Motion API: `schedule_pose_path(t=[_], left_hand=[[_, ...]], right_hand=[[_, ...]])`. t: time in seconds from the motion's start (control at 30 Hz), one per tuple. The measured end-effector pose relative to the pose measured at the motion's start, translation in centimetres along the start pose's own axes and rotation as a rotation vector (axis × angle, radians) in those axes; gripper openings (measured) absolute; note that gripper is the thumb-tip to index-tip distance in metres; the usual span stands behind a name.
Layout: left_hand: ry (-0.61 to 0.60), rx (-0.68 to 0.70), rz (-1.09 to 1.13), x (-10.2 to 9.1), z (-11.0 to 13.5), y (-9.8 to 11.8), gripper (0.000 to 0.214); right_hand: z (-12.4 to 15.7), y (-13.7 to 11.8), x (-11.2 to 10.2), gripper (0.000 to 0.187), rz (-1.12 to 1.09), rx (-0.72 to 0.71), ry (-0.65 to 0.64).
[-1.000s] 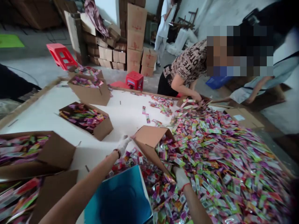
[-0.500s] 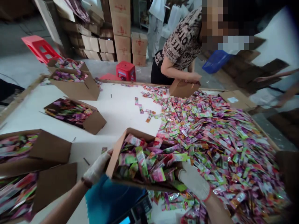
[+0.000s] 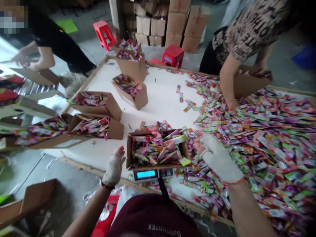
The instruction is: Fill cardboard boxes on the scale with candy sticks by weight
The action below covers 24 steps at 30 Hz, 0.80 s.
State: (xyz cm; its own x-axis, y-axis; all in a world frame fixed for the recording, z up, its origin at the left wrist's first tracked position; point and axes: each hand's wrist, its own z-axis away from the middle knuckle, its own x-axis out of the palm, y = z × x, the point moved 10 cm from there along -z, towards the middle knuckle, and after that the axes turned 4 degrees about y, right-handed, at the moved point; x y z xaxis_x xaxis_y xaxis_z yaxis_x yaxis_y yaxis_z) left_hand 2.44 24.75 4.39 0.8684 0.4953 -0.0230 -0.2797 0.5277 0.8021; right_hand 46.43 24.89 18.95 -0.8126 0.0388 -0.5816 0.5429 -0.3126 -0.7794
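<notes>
An open cardboard box (image 3: pixel 129 153) full of small colourful sachets (image 3: pixel 153 146) sits on a digital scale (image 3: pixel 146 175) with a lit blue display. Just left of the box is my left hand (image 3: pixel 114 168) in a fingerless white glove, its fingers extended and holding nothing. On the box's other side, my right hand (image 3: pixel 216 156), gloved the same way, hovers over the sachet pile with its fingers loosely bent and apart. Neither hand grips the box.
A large sachet pile (image 3: pixel 269 144) covers the right of the white table (image 3: pixel 163 98). Several filled boxes (image 3: pixel 116 128) stand at left. Across the table a co-worker's arm (image 3: pixel 228 82) reaches into the pile beside a box. Another person's hands (image 3: pixel 37 61) work at far left.
The box, held between both my hands before, now rests on the scale, and both hands have let go. My view has swung left and down. The co-worker's arm has reached down into the pile.
</notes>
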Motion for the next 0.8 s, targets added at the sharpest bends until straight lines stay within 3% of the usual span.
schedule_pose_path(t=[0.07,0.13,0.23,0.33,0.47,0.57,0.7,0.8], left_hand=[[0.067,-0.052,0.058,-1.5,0.3,-0.1,0.024],[0.089,-0.087,0.095,-2.4,0.8,0.0,0.025],[0.079,-0.106,0.133,-3.3,1.9,-0.4,0.027],[0.088,-0.096,0.151,-4.5,3.3,-1.6,0.029],[0.114,-0.11,0.172,-6.5,4.7,-3.7,0.032],[0.136,-0.109,0.188,-7.8,5.4,-4.7,0.033],[0.13,-0.085,0.18,-8.2,5.9,-5.2,0.035],[0.105,-0.082,0.185,-7.7,6.0,-5.4,0.035]], right_hand=[[0.5,-2.2,-1.4,0.063,-0.056,-0.092,0.05],[0.8,-5.7,-1.4,0.059,0.042,-0.234,0.049],[1.0,-11.0,0.8,0.039,0.26,-0.447,-0.02],[0.4,-13.7,3.6,0.035,0.419,-0.556,-0.121],[-1.6,-11.4,7.8,0.055,0.768,-0.449,-0.344],[-2.5,-9.4,9.5,0.066,0.912,-0.384,-0.392],[-2.4,-9.2,10.6,0.047,1.006,-0.402,-0.383],[-1.6,-10.1,9.8,0.045,1.012,-0.441,-0.376]])
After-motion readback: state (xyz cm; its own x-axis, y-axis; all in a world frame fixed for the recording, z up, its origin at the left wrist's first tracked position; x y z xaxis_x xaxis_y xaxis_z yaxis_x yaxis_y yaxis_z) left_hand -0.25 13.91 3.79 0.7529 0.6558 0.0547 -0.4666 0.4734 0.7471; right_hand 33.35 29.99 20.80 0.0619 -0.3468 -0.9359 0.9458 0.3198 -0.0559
